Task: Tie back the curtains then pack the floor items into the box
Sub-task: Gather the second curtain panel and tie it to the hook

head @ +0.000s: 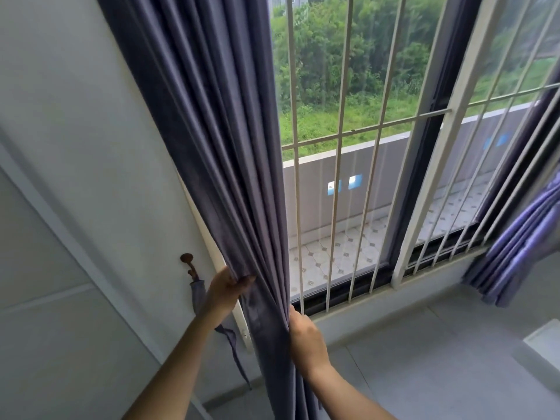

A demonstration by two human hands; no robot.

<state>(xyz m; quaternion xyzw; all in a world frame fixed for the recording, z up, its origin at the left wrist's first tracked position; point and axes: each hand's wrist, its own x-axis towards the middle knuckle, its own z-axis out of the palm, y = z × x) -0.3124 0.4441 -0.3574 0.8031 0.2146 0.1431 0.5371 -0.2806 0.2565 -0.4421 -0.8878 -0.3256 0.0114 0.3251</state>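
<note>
A grey-purple left curtain [212, 140] hangs bunched in folds at the left side of the window. My left hand [225, 291] grips its left edge at about sill height. My right hand [306, 334] pinches the folds on the curtain's right side, slightly lower. A matching fabric tie-back strap [200, 295] hangs from a brown wall hook [188, 259] just left of my left hand, its tail dangling down the wall. The right curtain [521, 247] is gathered at the far right of the window.
White security bars [336, 183] cover the window behind the curtain, with a balcony and greenery outside. A white wall panel [75, 177] stands to the left. Grey floor tiles [424, 359] run below the sill, and a white object's corner [545, 341] shows at the right edge.
</note>
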